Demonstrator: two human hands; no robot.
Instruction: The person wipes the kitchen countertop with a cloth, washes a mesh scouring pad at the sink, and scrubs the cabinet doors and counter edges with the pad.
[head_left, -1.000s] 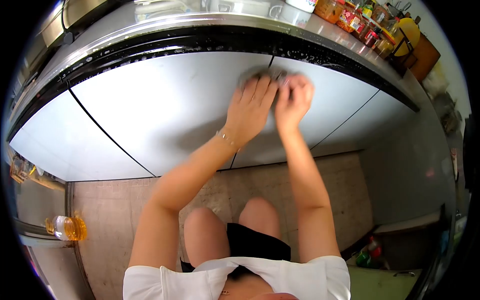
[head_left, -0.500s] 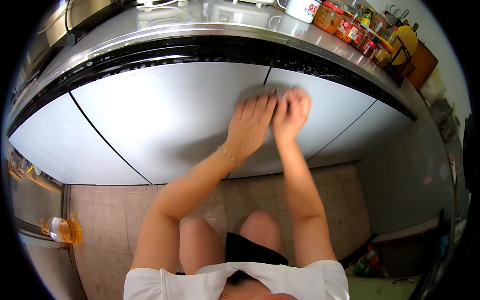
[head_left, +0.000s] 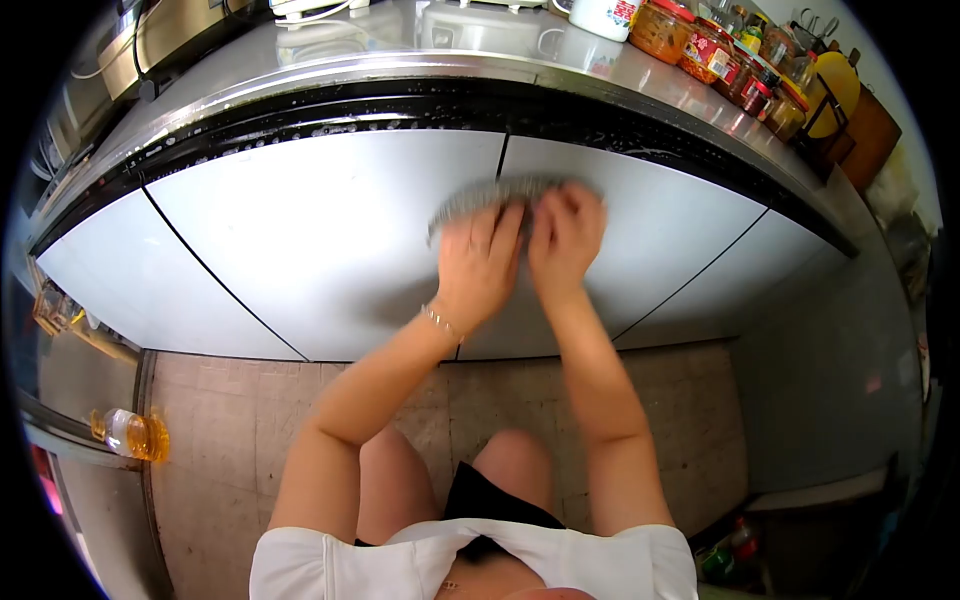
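A grey cloth (head_left: 515, 190), blurred by motion, lies against the white cabinet doors (head_left: 330, 215) near the seam between two of them. My left hand (head_left: 480, 255), a bracelet at its wrist, presses on the cloth's left part with fingers bent over its lower edge. Close beside it, my right hand (head_left: 567, 235) has its fingers curled on the cloth's right part. Both hands appear closed on the fabric, though the fingertips are smeared. Beyond them the cloth spreads out to either side.
Above the doors runs a black trim with whitish spots (head_left: 400, 100) under a metal countertop (head_left: 400, 40). Several jars (head_left: 710, 50) and a white enamel mug (head_left: 603, 15) stand on it. An oil bottle (head_left: 137, 436) is on the tiled floor (head_left: 210, 500) at left.
Both hands and the cloth have shifted left across the doors, and slightly down. More of the cloth shows now, stretching wider past my left hand. The view has tilted a little.
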